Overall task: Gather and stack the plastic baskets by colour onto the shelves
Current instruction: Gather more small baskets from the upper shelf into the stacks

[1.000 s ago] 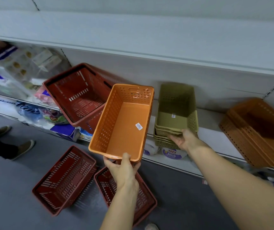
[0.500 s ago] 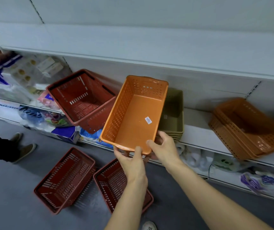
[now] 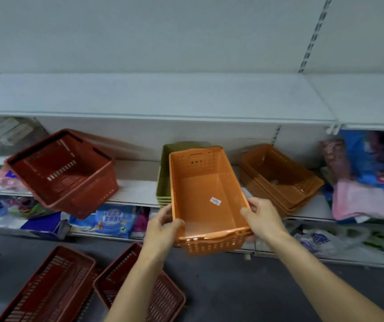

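The left hand (image 3: 163,228) grips the near left corner of an orange basket (image 3: 207,198), thumb hooked over the rim and fingers wrapped round the outside wall; the right hand (image 3: 262,220) clasps the near right corner the same way. Between the two hands the basket is held off the shelf, open side up and tipped a little toward the person, with a small white sticker (image 3: 215,201) on its floor.

Below the hands, on the dark floor (image 3: 244,282), lie two red baskets — one (image 3: 163,296) partly under the left forearm, another (image 3: 47,289) further to the left of it.

Just beyond the left hand, behind the held basket's left wall, a stack of green baskets (image 3: 164,180) sits on the middle shelf (image 3: 135,189). Just beyond the right hand, on the same shelf, stands a stack of darker orange baskets (image 3: 279,177) — near the held basket but apart from it. Well to the left of the left hand a large red basket (image 3: 63,170) rests tilted on that shelf, overhanging its front edge.

Right of the orange stack lie folded pink cloth (image 3: 363,203) and blue packages (image 3: 376,159). Packaged goods (image 3: 112,219) fill the lower shelf behind the hands. Farthest up runs a bare white shelf (image 3: 163,96).
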A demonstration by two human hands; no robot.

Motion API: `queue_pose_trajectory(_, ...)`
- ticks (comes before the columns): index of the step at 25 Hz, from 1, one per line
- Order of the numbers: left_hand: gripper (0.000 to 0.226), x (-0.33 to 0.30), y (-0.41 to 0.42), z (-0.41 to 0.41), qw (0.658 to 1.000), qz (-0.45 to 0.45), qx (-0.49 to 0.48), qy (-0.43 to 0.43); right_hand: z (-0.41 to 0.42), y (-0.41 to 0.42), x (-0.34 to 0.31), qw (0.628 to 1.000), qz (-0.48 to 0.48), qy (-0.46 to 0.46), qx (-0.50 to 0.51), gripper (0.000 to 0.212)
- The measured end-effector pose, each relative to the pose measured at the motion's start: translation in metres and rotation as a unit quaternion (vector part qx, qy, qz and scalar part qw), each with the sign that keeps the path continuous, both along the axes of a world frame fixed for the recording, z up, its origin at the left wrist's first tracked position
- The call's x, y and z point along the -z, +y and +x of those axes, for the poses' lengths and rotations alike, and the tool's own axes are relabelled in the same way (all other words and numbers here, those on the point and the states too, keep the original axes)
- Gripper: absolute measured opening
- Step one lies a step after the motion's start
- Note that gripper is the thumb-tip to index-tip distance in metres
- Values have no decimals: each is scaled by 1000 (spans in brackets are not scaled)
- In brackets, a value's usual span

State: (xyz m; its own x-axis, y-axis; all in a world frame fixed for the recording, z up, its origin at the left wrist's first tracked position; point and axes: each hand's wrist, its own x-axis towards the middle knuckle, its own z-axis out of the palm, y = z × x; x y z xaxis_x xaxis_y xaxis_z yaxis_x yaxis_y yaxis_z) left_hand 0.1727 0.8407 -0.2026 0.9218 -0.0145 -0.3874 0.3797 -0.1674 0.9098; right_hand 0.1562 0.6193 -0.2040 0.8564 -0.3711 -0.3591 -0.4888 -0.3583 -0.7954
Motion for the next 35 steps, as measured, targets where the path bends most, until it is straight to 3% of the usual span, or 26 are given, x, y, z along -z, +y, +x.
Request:
queue_pose_trajectory(4, 49, 5, -90, -12, 999, -43, 30, -7, -14, -95, -2, 997, 20, -45, 60, 17)
queue_pose_trajectory(9, 50, 21, -234, -19, 996, -63, -52, -29, -15, -216, 7, 969, 139, -117, 165, 41)
queue_pose_trajectory(13, 42, 23, -338, -8, 988, -107, -104, -42, 8, -299, 20, 940, 217, -167, 204, 21)
queue_pose_trajectory(16, 49, 39, -382, 11, 981, -140, -131, -33, 32, -341, 31, 947, 212, -176, 164, 10)
queue_pose_trajectory(20, 58, 68, -400, 32, 973, -189, -127, -34, 66, -371, 65, 957, 205, -143, 148, 7)
queue_pose_trajectory(28, 57, 126, -389, 44, 990, -61, -124, 26, 69, -370, 129, 975, 193, -44, 104, 13)
queue_pose_trajectory(32, 56, 145, -379, 52, 997, 16, -70, 20, 59, -353, 148, 998, 63, 1, 9, 34)
queue_pose_trajectory(35, 60, 148, -377, 47, 999, 40, -7, 14, 51, -347, 147, 998, 34, 17, -42, 54)
